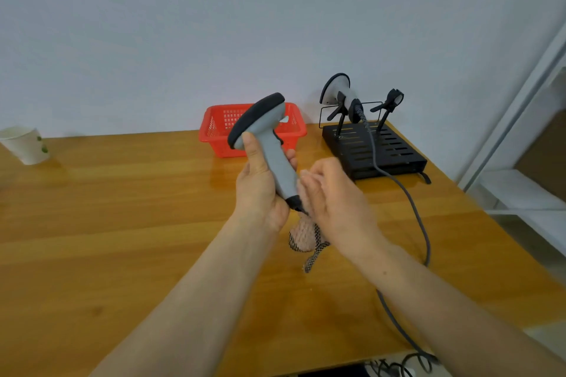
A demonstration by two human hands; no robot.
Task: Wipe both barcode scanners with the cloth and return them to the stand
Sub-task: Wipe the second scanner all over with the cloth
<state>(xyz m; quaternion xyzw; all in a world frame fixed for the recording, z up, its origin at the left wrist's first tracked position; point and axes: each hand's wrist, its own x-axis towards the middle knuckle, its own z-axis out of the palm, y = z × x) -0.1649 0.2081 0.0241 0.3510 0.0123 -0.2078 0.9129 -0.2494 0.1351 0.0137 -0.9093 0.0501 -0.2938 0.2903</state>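
My left hand (260, 190) grips a grey barcode scanner (269, 138) by its handle, head up and tilted left, above the middle of the wooden table (122, 223). My right hand (333, 199) presses a pinkish cloth (306, 236) against the lower handle; the cloth's dark-patterned edge hangs down below the hand. A second grey scanner (340, 95) rests on the left holder of the black stand (376, 147) at the back right. The stand's right holder (392, 101) carries nothing.
A red plastic basket (220, 128) stands behind the held scanner against the wall. A paper cup (26, 144) sits at the far left. A grey cable (410, 202) runs from the stand's scanner over the table's front edge. White shelving (520, 187) stands to the right.
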